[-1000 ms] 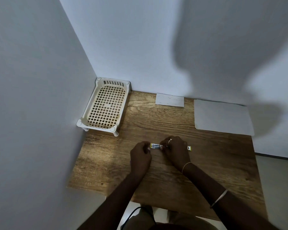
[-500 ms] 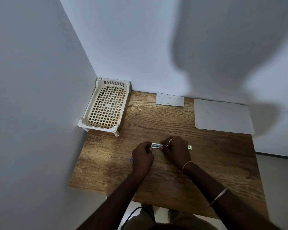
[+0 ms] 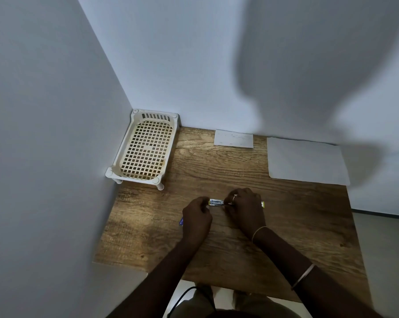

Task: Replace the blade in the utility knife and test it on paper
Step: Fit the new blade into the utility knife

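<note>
Wooden counter [image 3: 216, 171] holds a utility knife [image 3: 216, 202] lying near its middle, gripped at both ends. Left hand [image 3: 197, 214] closes on one end, right hand [image 3: 245, 208] covers the other. White paper [image 3: 306, 161] lies well behind.

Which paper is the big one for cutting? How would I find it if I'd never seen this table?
Start at the wooden table pushed into the white corner, and look along its far edge by the back wall. Two pale sheets lie flat there; the big paper is at the far right corner. The small paper left of it is much smaller, and the cream plastic basket sits in the far left corner.
</note>
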`<state>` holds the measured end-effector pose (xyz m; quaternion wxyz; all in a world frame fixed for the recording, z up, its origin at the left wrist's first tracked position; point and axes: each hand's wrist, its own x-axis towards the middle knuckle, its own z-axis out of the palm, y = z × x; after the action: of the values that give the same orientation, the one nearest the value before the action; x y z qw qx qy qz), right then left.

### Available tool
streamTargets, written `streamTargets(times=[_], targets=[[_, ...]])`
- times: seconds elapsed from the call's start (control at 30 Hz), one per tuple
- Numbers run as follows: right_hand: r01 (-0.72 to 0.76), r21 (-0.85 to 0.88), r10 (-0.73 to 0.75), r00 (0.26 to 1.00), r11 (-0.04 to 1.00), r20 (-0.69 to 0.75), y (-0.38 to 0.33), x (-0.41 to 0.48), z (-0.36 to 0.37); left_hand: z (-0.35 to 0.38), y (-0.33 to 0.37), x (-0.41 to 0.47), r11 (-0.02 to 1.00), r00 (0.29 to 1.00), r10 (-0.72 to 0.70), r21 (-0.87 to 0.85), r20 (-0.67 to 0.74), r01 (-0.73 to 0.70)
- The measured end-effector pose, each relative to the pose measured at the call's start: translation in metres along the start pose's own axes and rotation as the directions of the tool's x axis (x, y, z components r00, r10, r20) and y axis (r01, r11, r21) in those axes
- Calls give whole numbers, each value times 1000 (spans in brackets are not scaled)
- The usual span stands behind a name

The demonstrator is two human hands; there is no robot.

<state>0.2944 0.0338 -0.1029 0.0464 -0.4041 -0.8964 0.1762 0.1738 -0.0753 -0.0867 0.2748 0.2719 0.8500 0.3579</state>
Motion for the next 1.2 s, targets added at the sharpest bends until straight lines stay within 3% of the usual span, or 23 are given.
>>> streamTargets(times=[0.37, 0.77, 0.93, 1.2], targets=[[43, 84, -44, 999, 996, 9, -3, 7, 0, -2, 1, 0, 1000, 1000, 7, -3, 19, -7], [38, 0, -38, 997, 999, 69, 12, 1, -6, 0, 2, 0, 1000, 1000, 0, 6, 8, 0], [9, 132, -7, 1000, 991, -10, 14, -4, -1, 0, 3, -1, 1000, 1000, 2, -1, 0, -2], [89, 88, -87, 996, 992, -18, 13, 4, -10, 4, 2, 0, 996, 999, -52, -75, -14, 51]])
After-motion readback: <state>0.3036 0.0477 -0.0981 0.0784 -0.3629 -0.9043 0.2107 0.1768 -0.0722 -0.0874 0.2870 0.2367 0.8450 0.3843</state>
